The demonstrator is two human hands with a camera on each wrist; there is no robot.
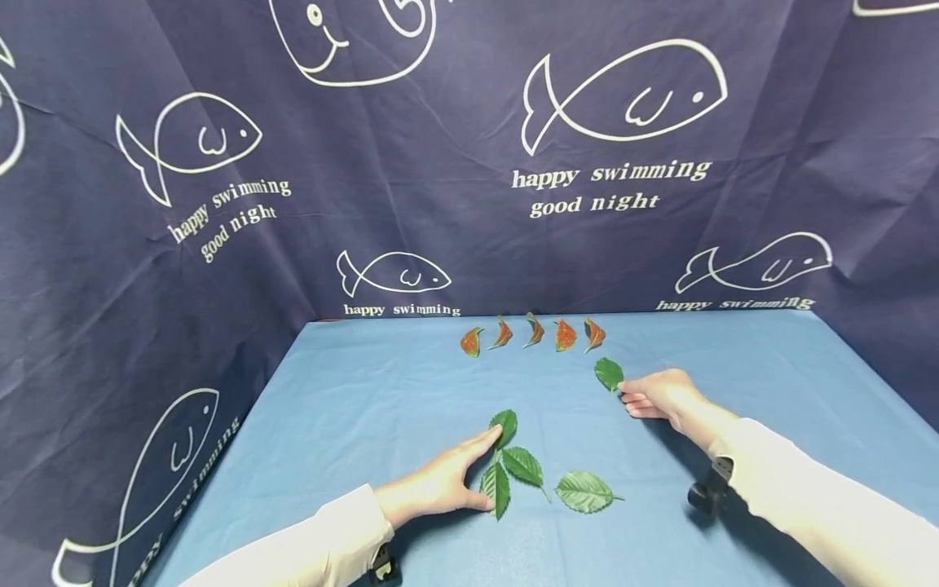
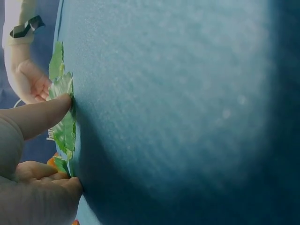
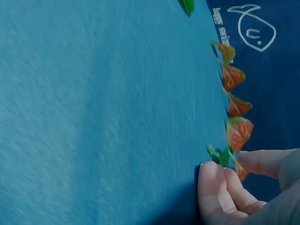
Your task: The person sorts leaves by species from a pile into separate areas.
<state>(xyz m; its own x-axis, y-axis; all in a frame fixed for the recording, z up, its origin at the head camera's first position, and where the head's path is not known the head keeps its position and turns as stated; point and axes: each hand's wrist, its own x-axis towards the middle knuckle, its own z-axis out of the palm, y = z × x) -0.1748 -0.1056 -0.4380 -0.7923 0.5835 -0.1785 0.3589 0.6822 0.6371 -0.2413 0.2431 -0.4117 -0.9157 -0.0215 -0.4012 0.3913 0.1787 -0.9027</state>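
Note:
In the head view my right hand [image 1: 666,395] pinches a green leaf [image 1: 608,372] at its stem end, low over the blue cloth and just in front of the row of orange-red leaves [image 1: 566,335]. My left hand [image 1: 436,489] spreads over other green leaves nearer the front. Its fingertips touch the upper leaf [image 1: 506,422], while the thumb lies on the lower leaf [image 1: 496,493]. Between them and to the right is a third leaf [image 1: 523,465]. A paler leaf [image 1: 584,492] lies further right. In the left wrist view the thumb [image 2: 49,110] presses against a leaf's edge.
The blue cloth [image 1: 352,391] covers the table up to its back edge. Behind and to the left hangs a dark curtain [image 1: 469,163] with white fish drawings. Several orange-red leaves stand along the back, also in the right wrist view. Each wrist carries a small black camera [image 1: 707,496].

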